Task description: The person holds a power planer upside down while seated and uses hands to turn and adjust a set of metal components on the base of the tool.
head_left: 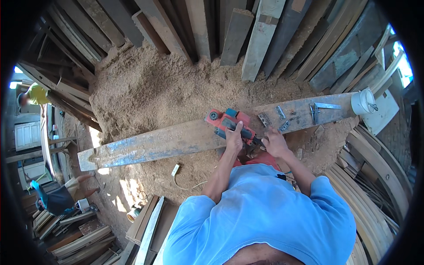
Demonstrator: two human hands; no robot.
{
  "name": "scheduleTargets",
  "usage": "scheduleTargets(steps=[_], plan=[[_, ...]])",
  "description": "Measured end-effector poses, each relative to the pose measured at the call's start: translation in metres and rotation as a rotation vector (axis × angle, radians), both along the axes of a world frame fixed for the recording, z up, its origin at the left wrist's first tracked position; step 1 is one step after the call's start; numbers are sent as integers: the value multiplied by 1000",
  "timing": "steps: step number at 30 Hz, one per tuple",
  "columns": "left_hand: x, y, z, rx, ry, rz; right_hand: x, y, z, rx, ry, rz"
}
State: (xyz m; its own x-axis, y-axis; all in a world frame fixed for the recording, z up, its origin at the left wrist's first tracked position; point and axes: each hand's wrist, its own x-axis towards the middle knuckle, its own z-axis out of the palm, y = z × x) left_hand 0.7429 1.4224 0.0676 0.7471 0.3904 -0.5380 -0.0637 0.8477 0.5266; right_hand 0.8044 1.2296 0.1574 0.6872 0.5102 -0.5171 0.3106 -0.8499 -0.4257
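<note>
Holding the red planer [242, 117] beneath it, the left grip [235, 138] curls; right grip [275, 143] unclear.

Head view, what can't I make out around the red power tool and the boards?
In the head view:
- Red power tool: underside hidden by its own body.
- Right hand: exact fingertip contact too small to tell.
- Cable: far end lost behind the left forearm.
- Upright boards: some tops cut off by the upper edge.
</note>
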Motion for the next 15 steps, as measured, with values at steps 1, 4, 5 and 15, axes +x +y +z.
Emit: scheduleTargets(steps=[1, 4, 5, 15], plan=[[2, 2, 1, 26, 48, -4, 12, -1, -5, 62, -34, -48], [-11, 20, 30, -4, 101, 52, 37, -6, -15, 190, -61, -190], [-25, 38, 39, -64, 68, 11, 41, -7, -19, 217, -5, -265], [-57, 80, 179, -416, -837, -186, 21, 56, 23, 1069, 1252, -521]])
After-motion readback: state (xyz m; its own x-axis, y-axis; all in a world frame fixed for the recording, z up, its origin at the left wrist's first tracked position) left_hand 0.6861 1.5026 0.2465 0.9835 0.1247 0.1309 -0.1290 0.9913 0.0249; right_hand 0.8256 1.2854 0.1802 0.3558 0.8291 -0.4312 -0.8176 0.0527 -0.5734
